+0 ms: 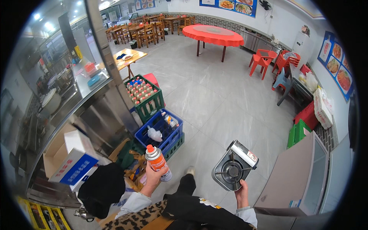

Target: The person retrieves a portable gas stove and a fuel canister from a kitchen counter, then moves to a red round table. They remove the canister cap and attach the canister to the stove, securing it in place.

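Observation:
Wrapped around an orange and white gas canister (156, 163) with a red cap is my left hand (154, 175), at the lower middle of the head view. The canister leans slightly, its cap up. My right hand (241, 193) grips the near edge of a portable gas stove (232, 168), black on top with a round burner and a silver side panel. The stove hangs in the air over the floor, to the right of the canister. My fingers under the stove are partly hidden.
Left of me stand a blue crate (174, 138), a green crate of bottles (143, 109) and a cardboard box (74, 163). A pale cabinet (293, 176) is close on my right. Farther off are a red-covered round table (230, 38) and red chairs (263, 61) on the grey floor.

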The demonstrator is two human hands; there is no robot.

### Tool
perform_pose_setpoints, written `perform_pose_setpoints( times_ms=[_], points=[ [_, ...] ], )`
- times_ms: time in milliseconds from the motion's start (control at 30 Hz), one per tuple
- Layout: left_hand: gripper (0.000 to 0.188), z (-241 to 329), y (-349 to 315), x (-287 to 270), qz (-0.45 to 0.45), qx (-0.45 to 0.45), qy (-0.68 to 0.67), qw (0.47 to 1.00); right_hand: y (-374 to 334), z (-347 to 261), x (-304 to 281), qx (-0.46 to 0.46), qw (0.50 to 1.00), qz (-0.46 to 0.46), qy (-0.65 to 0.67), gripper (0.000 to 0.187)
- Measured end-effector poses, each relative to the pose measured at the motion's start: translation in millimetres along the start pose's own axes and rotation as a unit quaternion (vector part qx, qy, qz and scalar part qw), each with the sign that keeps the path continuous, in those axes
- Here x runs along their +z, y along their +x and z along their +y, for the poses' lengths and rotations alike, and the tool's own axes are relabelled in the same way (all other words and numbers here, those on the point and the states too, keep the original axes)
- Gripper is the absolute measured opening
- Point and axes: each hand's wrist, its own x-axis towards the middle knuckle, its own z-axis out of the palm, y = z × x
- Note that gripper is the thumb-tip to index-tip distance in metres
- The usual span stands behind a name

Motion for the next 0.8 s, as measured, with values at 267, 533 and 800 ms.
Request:
perform_pose_setpoints(
  times_ms=[267,533,800],
  points=[
    [0.059,-81.9,258.4,115.5,-0.019,0.014,0.008,1.000,232.9,-83.4,59.3,0.028,0.999,0.020,-0.007,0.020],
    [0.064,-147.6,480.7,259.1,-0.120,-0.041,0.067,0.990,433.4,-148.4,94.1,0.013,0.998,0.060,0.000,0.018],
    [0.067,-236.2,682.8,388.2,-0.064,-0.086,0.097,0.989,744.7,-221.5,102.9,0.042,0.999,0.010,-0.005,0.032]
  ],
)
